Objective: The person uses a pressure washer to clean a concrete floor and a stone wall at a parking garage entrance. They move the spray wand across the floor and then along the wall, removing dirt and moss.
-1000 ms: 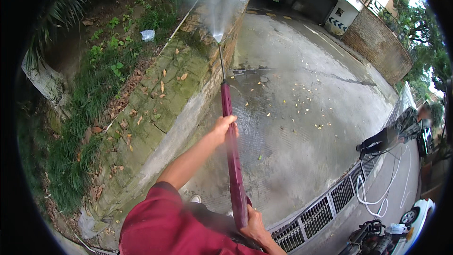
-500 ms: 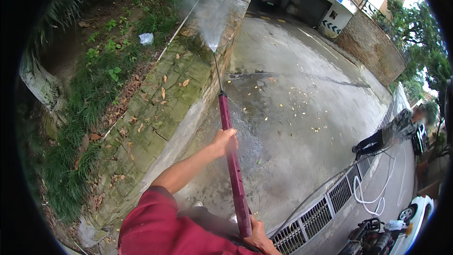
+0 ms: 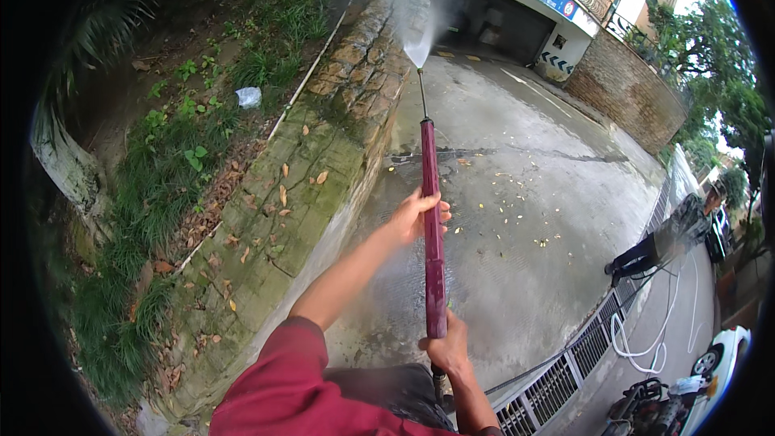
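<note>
Shirt (image 3: 282, 391), dark red, nearest, cut off by the lower edge; right hand (image 3: 446, 345) clenched round the rear of the lance (image 3: 434, 282), just below its dark red casing; the grip inside that fist is hidden, as are most of its fingertips; a dark fitting (image 3: 438, 383) shows below the fist, its lower end lost beside the trousers.

Left hand (image 3: 418, 216) farther forward, wrapped round the casing about midway; thumb across the top, fingertips emerging on the right side; palm and underside of the casing hidden; the lance lies almost in line with the view, over the wet ramp (image 3: 517, 186), thin metal tube pointing away; white spray (image 3: 418, 47) fans from its tip beside the stone wall (image 3: 295, 202); the mist blurs the wall's far end.

Left of the wall, a pale bag (image 3: 249, 98) on the grassy soil, its contents not discernible; at right, a grate (image 3: 549, 391), then a white hose (image 3: 634, 353) in loops; a machine (image 3: 646, 408) near the rim, detail unclear; a person (image 3: 674, 234) beyond, hands hard to make out; farthest, the garage entrance (image 3: 496, 20), interior too dark to read.
</note>
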